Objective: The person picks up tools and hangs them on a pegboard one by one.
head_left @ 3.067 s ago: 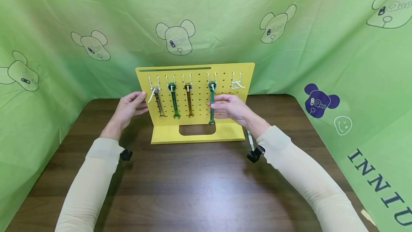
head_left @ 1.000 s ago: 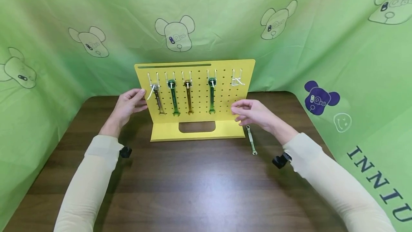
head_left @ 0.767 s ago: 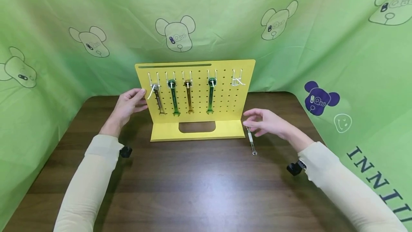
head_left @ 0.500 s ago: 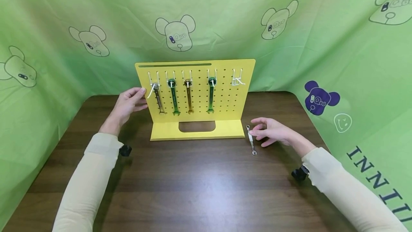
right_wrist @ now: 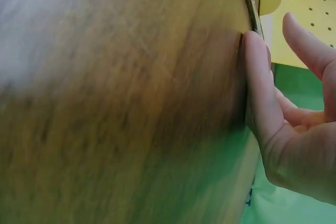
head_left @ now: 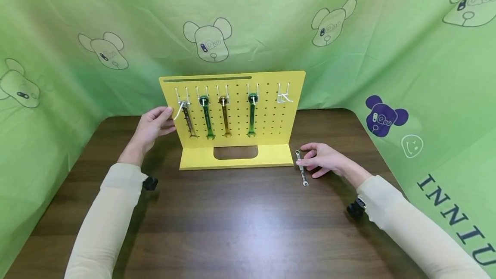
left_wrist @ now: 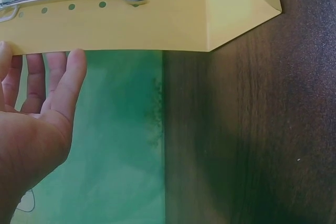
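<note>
My left hand (head_left: 149, 127) grips the left edge of a yellow pegboard stand (head_left: 238, 128), thumb at the front and fingers reaching behind it. To the right of the stand, a small silver wrench (head_left: 303, 177) lies on the table. My right hand (head_left: 327, 158) is at this wrench, its thumb touching the middle of the handle; in the right wrist view the index finger (right_wrist: 307, 45) stands apart from it. On the board's hooks hang a silver wrench (head_left: 188, 120), a green wrench (head_left: 207, 119), a gold wrench (head_left: 225, 119) and another green wrench (head_left: 252, 117).
At the board's upper right is a white hook (head_left: 284, 97) bearing no wrench. The stand's base (head_left: 197, 158) has a cut-out slot and rests on a dark wooden table (head_left: 232, 218). A green printed cloth (head_left: 271, 33) surrounds the table behind and at both sides.
My right hand has let go of the green wrench, now hanging on its hook, and moved right and down to the small silver wrench. The left hand has stayed at the board's edge.
</note>
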`<state>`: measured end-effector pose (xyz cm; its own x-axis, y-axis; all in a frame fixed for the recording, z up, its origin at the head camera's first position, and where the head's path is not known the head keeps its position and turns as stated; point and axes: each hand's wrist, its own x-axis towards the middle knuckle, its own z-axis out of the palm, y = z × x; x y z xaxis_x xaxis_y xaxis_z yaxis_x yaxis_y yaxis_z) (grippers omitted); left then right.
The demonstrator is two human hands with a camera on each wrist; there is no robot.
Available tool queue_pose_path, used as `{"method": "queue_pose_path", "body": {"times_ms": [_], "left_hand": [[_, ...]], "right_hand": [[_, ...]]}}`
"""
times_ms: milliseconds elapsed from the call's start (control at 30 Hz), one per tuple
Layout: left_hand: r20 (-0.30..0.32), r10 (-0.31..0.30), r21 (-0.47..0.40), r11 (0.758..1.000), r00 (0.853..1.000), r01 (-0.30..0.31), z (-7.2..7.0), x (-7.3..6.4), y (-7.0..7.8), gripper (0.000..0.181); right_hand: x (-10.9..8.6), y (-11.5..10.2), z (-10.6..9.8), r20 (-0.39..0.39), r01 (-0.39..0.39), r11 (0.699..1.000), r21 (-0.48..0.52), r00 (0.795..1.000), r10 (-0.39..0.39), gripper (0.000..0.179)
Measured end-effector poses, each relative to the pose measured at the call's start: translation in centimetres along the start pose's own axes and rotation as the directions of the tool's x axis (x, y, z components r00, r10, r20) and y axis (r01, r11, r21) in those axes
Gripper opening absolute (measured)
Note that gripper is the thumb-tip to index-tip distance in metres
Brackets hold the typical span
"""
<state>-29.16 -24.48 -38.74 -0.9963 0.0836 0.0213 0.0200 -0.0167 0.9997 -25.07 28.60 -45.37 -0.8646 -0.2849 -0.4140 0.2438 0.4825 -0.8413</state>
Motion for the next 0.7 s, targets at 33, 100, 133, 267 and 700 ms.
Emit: {"method": "queue_pose_path", "body": {"times_ms": [33,100,133,267,700], "left_hand": [[-0.002,0.005,-0.005,1.0,1.0,-0.005,0.0,0.0,0.0,0.026],[-0.008,0.012,-0.01,1.0,1.0,-0.012,-0.1,0.0,0.1,0.025],[-0.012,0.015,-0.008,1.0,1.0,-0.015,-0.1,0.1,0.2,0.025],[-0.012,0.015,-0.008,1.0,1.0,-0.015,-0.1,0.1,0.3,0.024],[0.008,0.007,-0.027,1.0,1.0,-0.007,-0.1,0.0,-0.2,0.025]], "right_hand": [[0.1,-0.1,0.1,-0.011,0.001,1.0,-0.013,1.0,-0.001,0.085],[0.2,-0.3,0.3,-0.028,0.005,0.999,-0.041,1.0,-0.006,0.084],[0.2,-0.3,0.4,-0.038,0.003,0.999,-0.051,0.999,-0.004,0.084],[0.4,-0.4,0.8,-0.057,-0.011,0.997,-0.079,0.998,0.007,0.085],[0.4,-0.5,1.1,-0.086,-0.018,0.99,-0.138,0.996,0.006,0.083]]}}
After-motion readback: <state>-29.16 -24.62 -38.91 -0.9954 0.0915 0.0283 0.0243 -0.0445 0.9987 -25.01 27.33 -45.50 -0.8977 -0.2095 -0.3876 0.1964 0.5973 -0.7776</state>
